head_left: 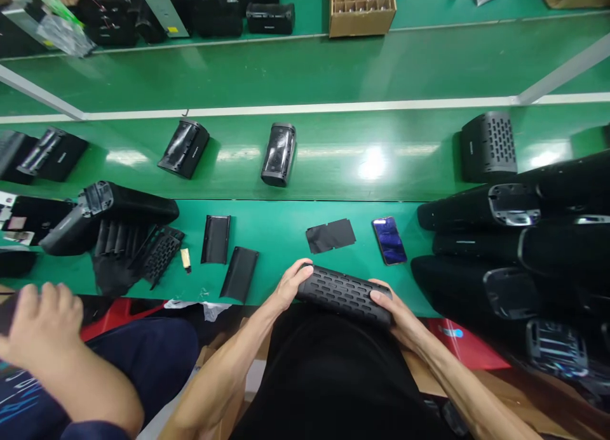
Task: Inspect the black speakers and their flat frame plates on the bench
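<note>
my left hand and right hand are gripping the black slotted-grille casing by its ends, left of the smartphone and nearer me; if my grip is loosening, it could be tipping and dropping.

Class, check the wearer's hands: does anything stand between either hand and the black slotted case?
Nothing visible does: the left hand and right hand hold opposite ends of the black slotted case. The dark sheet and phone lie beyond it.

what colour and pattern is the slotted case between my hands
The slotted case is black, with rows of elongated slots; the head view shows it.
</note>
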The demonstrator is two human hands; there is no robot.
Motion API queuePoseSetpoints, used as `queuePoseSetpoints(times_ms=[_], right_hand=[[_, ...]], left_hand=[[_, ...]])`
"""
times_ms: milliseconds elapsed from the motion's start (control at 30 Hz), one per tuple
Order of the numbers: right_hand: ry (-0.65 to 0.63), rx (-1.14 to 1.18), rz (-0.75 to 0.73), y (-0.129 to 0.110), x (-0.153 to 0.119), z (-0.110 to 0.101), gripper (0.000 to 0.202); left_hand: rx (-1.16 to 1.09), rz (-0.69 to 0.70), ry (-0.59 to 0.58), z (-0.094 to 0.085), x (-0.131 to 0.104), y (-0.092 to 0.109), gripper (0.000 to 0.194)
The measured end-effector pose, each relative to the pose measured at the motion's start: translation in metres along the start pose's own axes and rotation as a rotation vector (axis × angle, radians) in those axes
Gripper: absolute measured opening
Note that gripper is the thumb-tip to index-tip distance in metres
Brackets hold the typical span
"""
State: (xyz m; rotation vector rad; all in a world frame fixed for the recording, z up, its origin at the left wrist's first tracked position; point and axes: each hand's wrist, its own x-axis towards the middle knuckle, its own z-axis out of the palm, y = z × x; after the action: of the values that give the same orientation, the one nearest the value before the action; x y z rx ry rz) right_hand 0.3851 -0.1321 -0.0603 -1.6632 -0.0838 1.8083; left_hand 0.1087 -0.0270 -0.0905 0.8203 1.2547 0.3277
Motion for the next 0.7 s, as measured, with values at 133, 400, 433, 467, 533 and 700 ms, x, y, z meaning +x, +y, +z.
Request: queuePoseSetpoints(times_ms=[133,400,433,467,533,700], right_hand=[[-0.026,-0.009,0.038,0.0,0.003,-0.001,0.068],[-0.127,-0.031,0.051,0.001,0.003,-0.016,0.085],[-0.152,-0.062,0.036,-0.001,0.003,-0.019,0.086],[-0.169,-0.092,0.02,-0.003,0.003,-0.021,0.085],[-0.18,-0.135,-0.016,-0.007,0.003,-0.023,0.084],[-0.17,-0.186,-0.077,-0.011,0.004,-0.022,0.082]], left_hand=[[-0.068,-0.042,-0.052,-0.002,0.001,0.002,0.07],[-0.069,0.058,-0.098,-0.008,0.006,-0.01,0.082],[-0.071,0.063,-0.111,-0.009,0.006,-0.01,0.083],[-0.086,0.069,-0.137,-0.01,0.006,-0.01,0.086],[-0.127,0.089,-0.217,-0.012,0.003,-0.007,0.096],[-0.061,0.157,-0.238,-0.016,-0.003,0.005,0.098]])
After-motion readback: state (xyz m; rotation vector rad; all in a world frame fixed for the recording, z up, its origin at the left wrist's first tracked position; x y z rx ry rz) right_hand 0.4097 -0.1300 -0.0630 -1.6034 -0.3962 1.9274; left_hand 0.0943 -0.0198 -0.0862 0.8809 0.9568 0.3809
